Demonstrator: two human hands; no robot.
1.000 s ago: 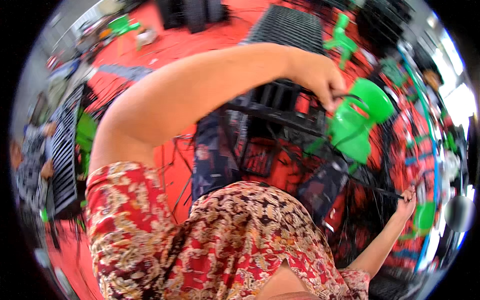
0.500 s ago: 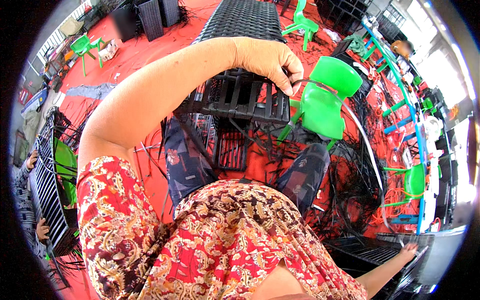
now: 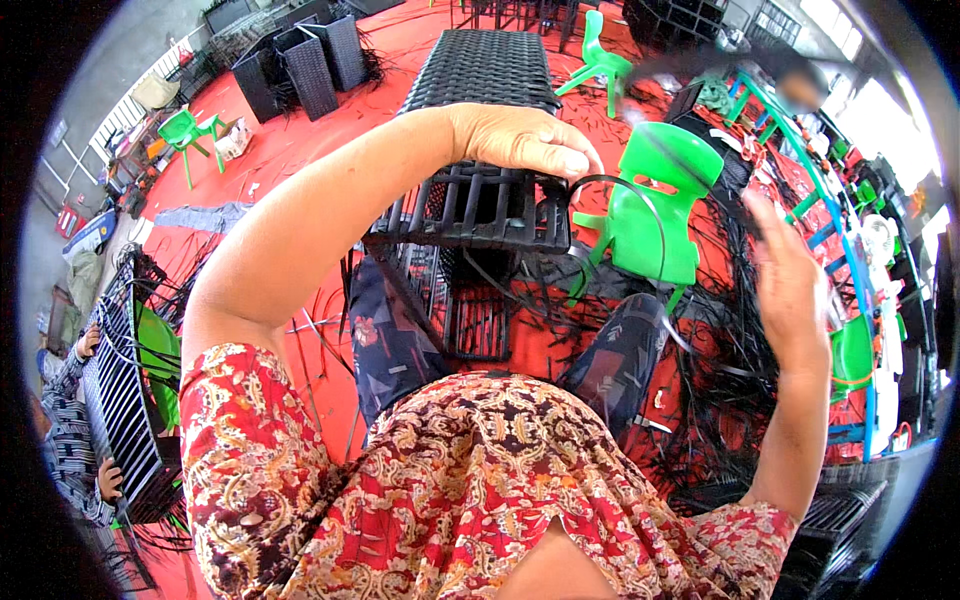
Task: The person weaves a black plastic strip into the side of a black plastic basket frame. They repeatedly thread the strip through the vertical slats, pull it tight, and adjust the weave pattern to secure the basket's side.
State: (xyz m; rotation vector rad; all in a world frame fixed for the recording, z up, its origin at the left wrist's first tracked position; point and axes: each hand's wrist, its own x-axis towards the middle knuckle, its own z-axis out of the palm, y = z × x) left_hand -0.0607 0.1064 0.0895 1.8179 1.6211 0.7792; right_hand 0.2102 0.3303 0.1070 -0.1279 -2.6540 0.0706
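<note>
A black woven wicker piece [image 3: 480,75] with an open slatted end stands in front of me, above my knees. My left hand [image 3: 525,142] rests over its upper right corner, fingers closed on a thin, flat plastic strip [image 3: 612,180]. From that corner the strip arches right and hangs in a loop before a green plastic chair [image 3: 655,240]. My right hand [image 3: 788,280] is raised at the right, apart from the wicker piece. Motion smears its fingers, so whether it grips the strip is unclear. Dark blurred streaks cross above the chair.
Tangled black strips [image 3: 715,400] lie on the red floor to my right. A blue and green ladder-like frame [image 3: 835,240] stands beyond. At left, another person's hands [image 3: 108,480] hold a black slatted frame [image 3: 118,385]. Dark woven pieces [image 3: 305,75] stand at the back left.
My right hand has swung up from the far lower right to beside the green chair. The strip, earlier drawn out long to the right, now loops loosely. My left hand stays at the corner.
</note>
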